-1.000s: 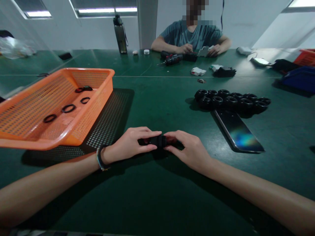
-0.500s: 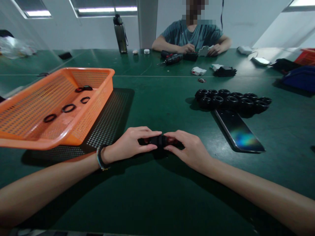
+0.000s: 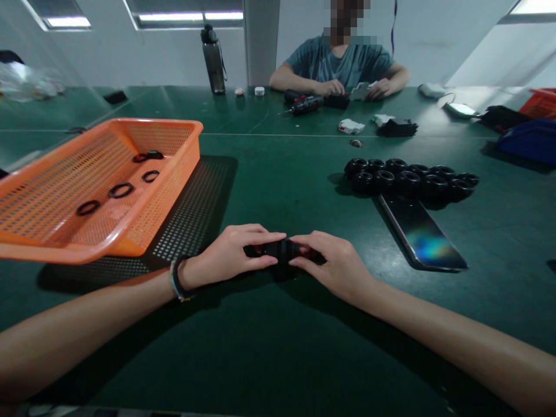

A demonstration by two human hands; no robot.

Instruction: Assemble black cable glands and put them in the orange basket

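Between my two hands, just above the green table (image 3: 278,347), is a small black cylindrical part (image 3: 283,250). My left hand (image 3: 243,246) grips its left end between thumb and fingers. At the opposite end, the thumb and fingertips of my right hand (image 3: 330,258) close around it. Fingers and shadow hide much of the part, so its details cannot be made out. Further right stands a cluster of shiny black round parts with hollow centres (image 3: 408,180). Several black rings (image 3: 121,190) lie inside the orange basket (image 3: 163,226) on the left.
A phone (image 3: 423,234) lies by the black round parts. Across the table a person (image 3: 341,66) handles white and black pieces, with a power drill (image 3: 306,104) close by. A dark bottle (image 3: 213,63) stands at the back; a blue bin (image 3: 530,139) is far right.
Both hands keep nearly the same grip and place on the black part. The view has shifted very slightly; nothing else has visibly moved.
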